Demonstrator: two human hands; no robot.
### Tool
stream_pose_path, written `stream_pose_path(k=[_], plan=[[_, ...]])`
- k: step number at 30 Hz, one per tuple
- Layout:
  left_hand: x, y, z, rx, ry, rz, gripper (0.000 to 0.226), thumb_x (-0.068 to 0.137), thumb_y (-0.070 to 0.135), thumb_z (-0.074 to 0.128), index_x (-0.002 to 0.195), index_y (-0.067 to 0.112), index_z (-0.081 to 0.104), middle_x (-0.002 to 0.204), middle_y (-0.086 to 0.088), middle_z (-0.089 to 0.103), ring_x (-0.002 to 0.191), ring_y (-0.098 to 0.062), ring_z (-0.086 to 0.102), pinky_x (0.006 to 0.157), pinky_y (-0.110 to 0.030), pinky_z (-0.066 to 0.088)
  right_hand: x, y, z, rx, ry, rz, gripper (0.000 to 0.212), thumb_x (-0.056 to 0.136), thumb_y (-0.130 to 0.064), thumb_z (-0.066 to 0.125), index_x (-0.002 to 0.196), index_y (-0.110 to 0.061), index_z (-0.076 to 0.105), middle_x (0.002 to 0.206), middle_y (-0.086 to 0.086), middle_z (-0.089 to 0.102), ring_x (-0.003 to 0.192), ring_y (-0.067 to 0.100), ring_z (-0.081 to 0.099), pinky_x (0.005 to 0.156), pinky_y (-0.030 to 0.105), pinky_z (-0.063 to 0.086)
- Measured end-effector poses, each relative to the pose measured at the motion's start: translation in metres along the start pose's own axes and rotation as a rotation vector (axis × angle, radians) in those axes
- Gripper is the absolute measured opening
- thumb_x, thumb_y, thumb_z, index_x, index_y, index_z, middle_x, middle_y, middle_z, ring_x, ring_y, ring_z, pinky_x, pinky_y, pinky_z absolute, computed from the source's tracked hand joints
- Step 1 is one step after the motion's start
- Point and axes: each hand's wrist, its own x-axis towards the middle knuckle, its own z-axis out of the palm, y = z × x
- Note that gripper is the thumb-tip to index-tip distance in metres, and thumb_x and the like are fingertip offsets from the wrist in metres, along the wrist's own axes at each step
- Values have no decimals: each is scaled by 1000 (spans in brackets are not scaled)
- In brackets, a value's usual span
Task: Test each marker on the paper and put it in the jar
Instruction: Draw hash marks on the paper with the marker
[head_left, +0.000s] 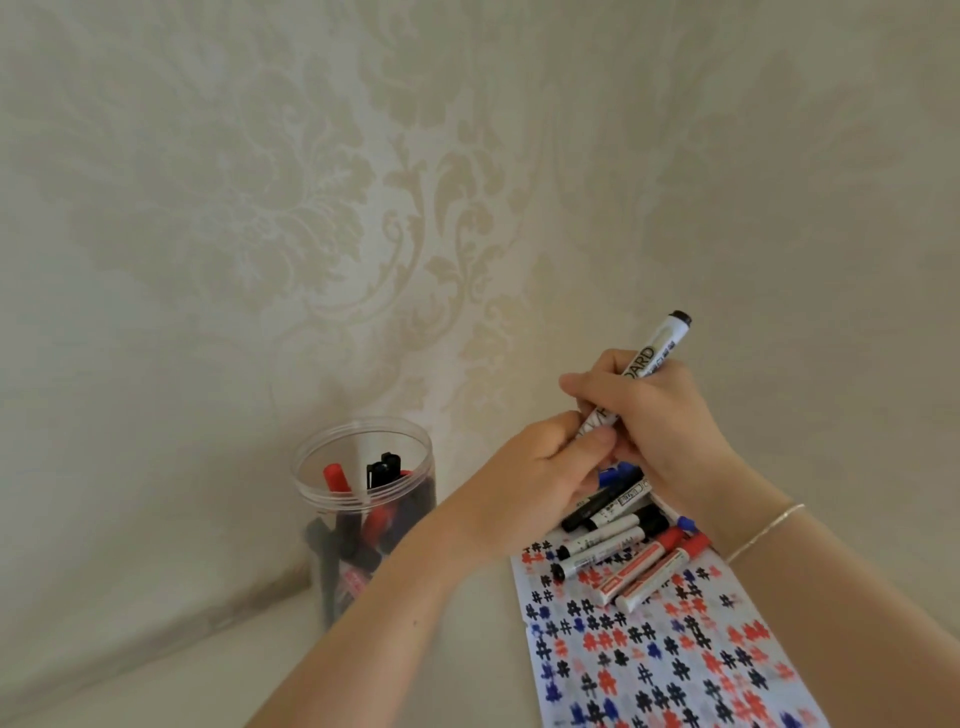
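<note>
The paper (670, 665) lies nearest, at the bottom right on a pale table (156, 670), and is covered with rows of hash-like marks in black, red and blue. On its far end rests a loose pile of markers (618, 540): white barrels with black caps, two with red caps, and blue caps showing behind. Their small labels are too blurred to read.

Above the pile both hands meet on one white marker (631, 382) with a black end, tilted up and to the right. Large letters on its barrel read "OARD"; the rest is hidden by fingers. The right hand (649, 415) wraps its curled fingers round the middle of the barrel, wrist bent, with a thin bracelet (763, 532) on the forearm. The left hand (540, 467) pinches the lower end between thumb and fingers, its forearm reaching in from the bottom centre.

To the left, well apart from the paper, stands a clear round jar (363, 499), upright and open, holding several red and black markers. Behind is a cream wall (311, 208) with a floral pattern.
</note>
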Motion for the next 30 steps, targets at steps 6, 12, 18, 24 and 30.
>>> stream_pose_path(k=[6,12,18,24,30], plan=[[3,-3,8,-186,17,104,28,101,28,42,83,17,60,56,-1,27,39,-7,20,35,-17,16,-6,-7,-7,60,-33,-7,36,80,-2,67,56,-7,41,47,5,38,35,14,31,35,20,26],[4,-6,11,-361,-29,38,29,94,36,49,72,18,57,46,6,22,38,-10,13,38,-19,11,-11,-6,-9,105,-46,-5,38,82,0,65,55,-8,40,45,3,37,30,12,30,35,22,24],[5,-10,10,-220,-51,-22,28,94,41,48,80,17,53,49,5,29,40,-12,24,38,-26,23,-11,-5,-12,85,-37,-6,35,82,3,64,57,-7,41,46,5,41,31,15,37,33,21,31],[9,-19,7,706,204,191,32,103,26,35,130,13,43,79,0,60,58,-9,55,56,-24,46,-8,6,-6,-70,-72,87,33,78,-24,76,68,-8,49,52,7,46,37,16,31,34,21,26],[9,-21,14,254,238,302,20,101,24,41,119,26,51,54,9,47,41,-6,36,43,-17,30,-3,-7,-16,-117,-229,37,28,88,-21,65,70,-3,52,62,19,45,38,18,23,34,21,20]])
